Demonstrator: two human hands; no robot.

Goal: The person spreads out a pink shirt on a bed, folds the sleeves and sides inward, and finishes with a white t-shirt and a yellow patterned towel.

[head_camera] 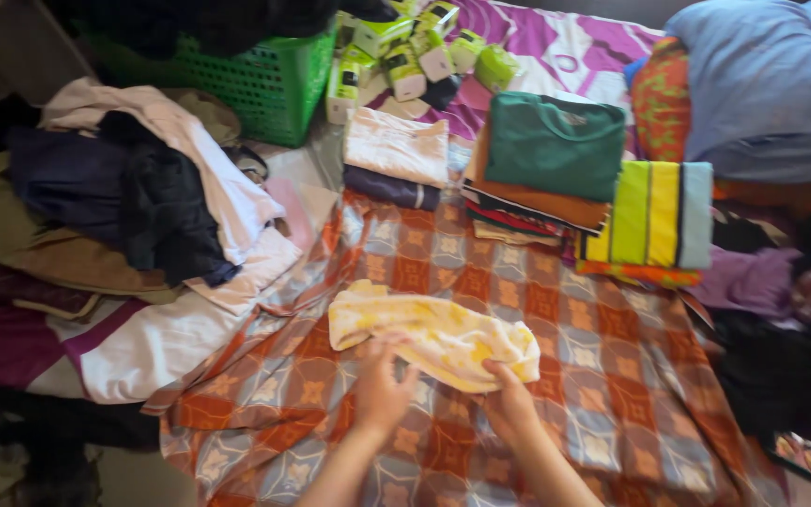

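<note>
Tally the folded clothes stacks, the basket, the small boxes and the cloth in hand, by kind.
Yellow-and-white cloth, held by left hand and right hand: 1
Folded clothes stacks: 3 (pink-topped, green-topped, striped)
Green basket: 1
Small green-and-white boxes: about 8, blurred
Total: about 13

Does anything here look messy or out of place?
Mostly the left side: a loose heap of clothes lies unfolded, unlike the neat folded stacks at the back. Small boxes lie tumbled beside the green basket. Both hands hold a crumpled yellow cloth.
</note>
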